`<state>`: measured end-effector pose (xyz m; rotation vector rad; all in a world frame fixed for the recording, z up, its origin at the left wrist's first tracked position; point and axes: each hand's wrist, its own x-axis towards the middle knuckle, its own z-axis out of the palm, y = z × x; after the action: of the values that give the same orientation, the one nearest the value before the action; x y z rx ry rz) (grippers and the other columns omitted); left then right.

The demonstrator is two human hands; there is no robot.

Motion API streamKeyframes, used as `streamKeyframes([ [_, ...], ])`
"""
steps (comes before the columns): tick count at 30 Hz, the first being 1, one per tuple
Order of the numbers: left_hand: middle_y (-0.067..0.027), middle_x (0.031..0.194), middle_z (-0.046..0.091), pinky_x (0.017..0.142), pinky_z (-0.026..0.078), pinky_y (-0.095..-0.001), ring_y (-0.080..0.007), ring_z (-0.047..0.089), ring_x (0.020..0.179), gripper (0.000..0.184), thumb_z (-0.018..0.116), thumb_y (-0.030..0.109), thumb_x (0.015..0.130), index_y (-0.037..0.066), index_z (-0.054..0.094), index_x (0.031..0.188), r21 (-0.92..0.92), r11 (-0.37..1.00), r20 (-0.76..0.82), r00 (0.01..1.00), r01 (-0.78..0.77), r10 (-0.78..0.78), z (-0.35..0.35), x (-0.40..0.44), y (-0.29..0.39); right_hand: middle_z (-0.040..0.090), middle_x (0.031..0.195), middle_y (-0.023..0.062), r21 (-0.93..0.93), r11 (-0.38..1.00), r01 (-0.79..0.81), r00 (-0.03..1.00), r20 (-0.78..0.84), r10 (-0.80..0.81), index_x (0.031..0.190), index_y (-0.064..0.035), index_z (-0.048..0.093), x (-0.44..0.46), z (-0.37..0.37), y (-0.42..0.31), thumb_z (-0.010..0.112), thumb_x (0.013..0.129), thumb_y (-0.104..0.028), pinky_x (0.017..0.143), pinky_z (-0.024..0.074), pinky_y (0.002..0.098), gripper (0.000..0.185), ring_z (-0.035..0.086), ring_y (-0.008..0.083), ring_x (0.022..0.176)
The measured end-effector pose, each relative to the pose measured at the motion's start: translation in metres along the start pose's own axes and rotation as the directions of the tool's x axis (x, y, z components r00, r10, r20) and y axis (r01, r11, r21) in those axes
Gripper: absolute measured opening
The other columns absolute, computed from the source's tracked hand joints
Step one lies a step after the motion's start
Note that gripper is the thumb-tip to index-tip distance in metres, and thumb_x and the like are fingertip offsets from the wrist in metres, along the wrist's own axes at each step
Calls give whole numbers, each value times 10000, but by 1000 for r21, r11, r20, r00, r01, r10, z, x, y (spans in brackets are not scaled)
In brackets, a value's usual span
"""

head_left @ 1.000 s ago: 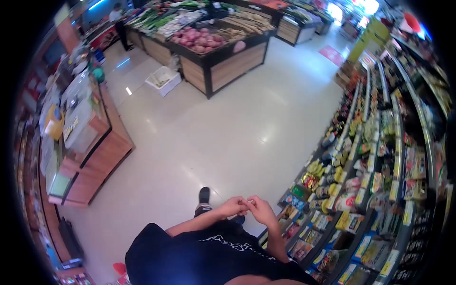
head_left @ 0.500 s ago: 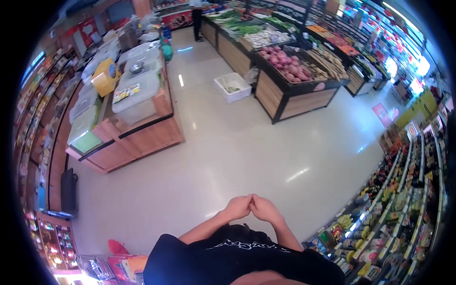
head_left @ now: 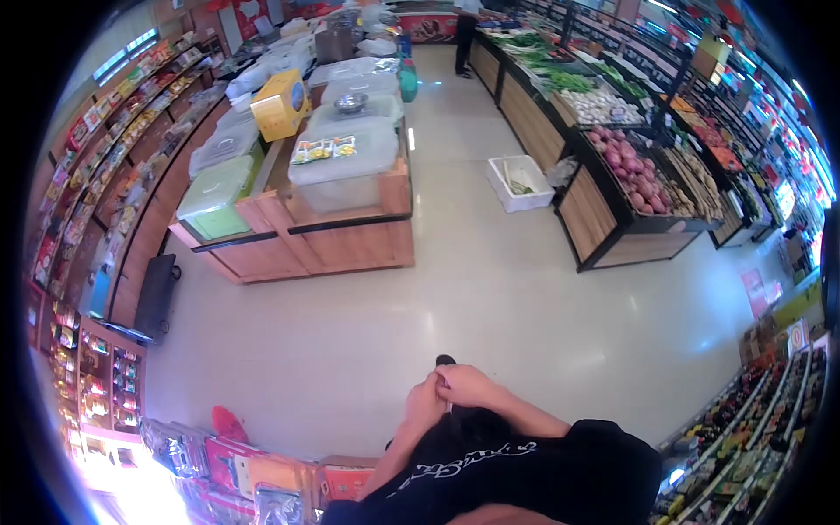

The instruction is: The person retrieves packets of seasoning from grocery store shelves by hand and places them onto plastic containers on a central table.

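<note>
Holding 2 hands together in front of a black shirt, well to the near side of the white crate and left of it: left hand and right hand touching at the fingertips, fingers curled in and closed against each other. No way to tell of anything small pinched between them; if so, at risk of slipping through a loosened pinch onto the floor nearer than the crate.

Likeliest trouble, as a judgement: tripping. Could catch a foot on the crate itself, low beside the vegetable stand, through watching fingers instead of the aisle. Could also clip the dark wheeled trolley, left of and nearer than the crate, by passing too wide around the wooden counter. Could knock the packaged goods, far to the near left of the crate, by swinging the left elbow back; overlapping the forearm in view, contact impossible to confirm.

Less likely: bumping the person in dark trousers, beyond the crate and slightly left. Could skid, too, by turning sharply on glossy flooring, with 1 shoe showing just past the fingertips
</note>
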<state>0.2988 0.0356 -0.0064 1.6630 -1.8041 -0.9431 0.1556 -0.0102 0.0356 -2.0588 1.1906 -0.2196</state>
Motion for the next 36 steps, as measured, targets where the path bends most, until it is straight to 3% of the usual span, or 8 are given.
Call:
streamKeyframes([
  [3, -237, 822, 659, 662, 497, -516, -437, 635, 790, 190, 563, 79, 820, 54, 566, 1008, -96, 995, -129, 991, 18, -30, -14, 26, -24, 660, 856, 207, -25, 996, 89, 993, 84, -86, 975, -6, 600, 55, -2, 1, 601, 817, -250, 744, 514, 464, 290, 640, 394, 817],
  [7, -222, 800, 659, 646, 520, -456, -415, 655, 771, 171, 584, 36, 809, 45, 571, 979, -174, 984, -287, 958, -49, -3, -44, 84, -45, 663, 865, 203, 30, 984, 176, 984, 13, -176, 991, -20, 616, 132, -15, 5, 634, 810, -281, 738, 521, 451, 318, 648, 380, 818],
  [11, -219, 802, 658, 656, 524, -442, -405, 661, 781, 139, 586, 35, 829, 41, 568, 967, -151, 988, -275, 959, 26, -67, -85, 164, -53, 674, 814, 172, 148, 970, 191, 981, -44, -187, 1009, -18, 621, 218, -48, 13, 644, 825, -293, 707, 528, 412, 332, 664, 339, 761],
  [19, -231, 835, 655, 676, 501, -505, -444, 631, 823, 119, 561, 51, 860, 43, 570, 979, 46, 998, -160, 986, -32, 39, -176, 320, -62, 676, 741, 116, 395, 914, 90, 996, -56, -73, 1053, -19, 631, 367, -114, 28, 702, 804, -266, 635, 519, 336, 358, 669, 249, 677],
  [25, -231, 841, 652, 680, 496, -511, -444, 629, 823, 160, 535, 40, 863, 78, 600, 1003, 18, 1000, -191, 981, -17, 20, -195, 387, -76, 669, 730, 99, 434, 899, 65, 996, -79, -34, 1057, -32, 636, 426, -146, 32, 724, 784, -248, 624, 516, 334, 360, 658, 226, 659],
  [28, -220, 870, 656, 699, 495, -508, -438, 627, 844, 189, 530, 43, 864, 95, 610, 1027, 3, 995, -112, 989, 98, -98, -193, 413, -80, 668, 739, 101, 395, 917, 58, 995, -97, -21, 1055, -32, 636, 449, -150, 47, 727, 783, -237, 628, 514, 328, 353, 653, 213, 664],
  [36, -167, 989, 663, 755, 491, -485, -391, 624, 924, 202, 506, 98, 879, 102, 602, 1057, 38, 999, 2, 1000, -29, 29, -223, 500, -110, 680, 784, 103, 472, 874, -117, 986, -50, 159, 1069, -26, 636, 525, -171, 63, 736, 777, -248, 658, 522, 328, 381, 652, 215, 699],
])
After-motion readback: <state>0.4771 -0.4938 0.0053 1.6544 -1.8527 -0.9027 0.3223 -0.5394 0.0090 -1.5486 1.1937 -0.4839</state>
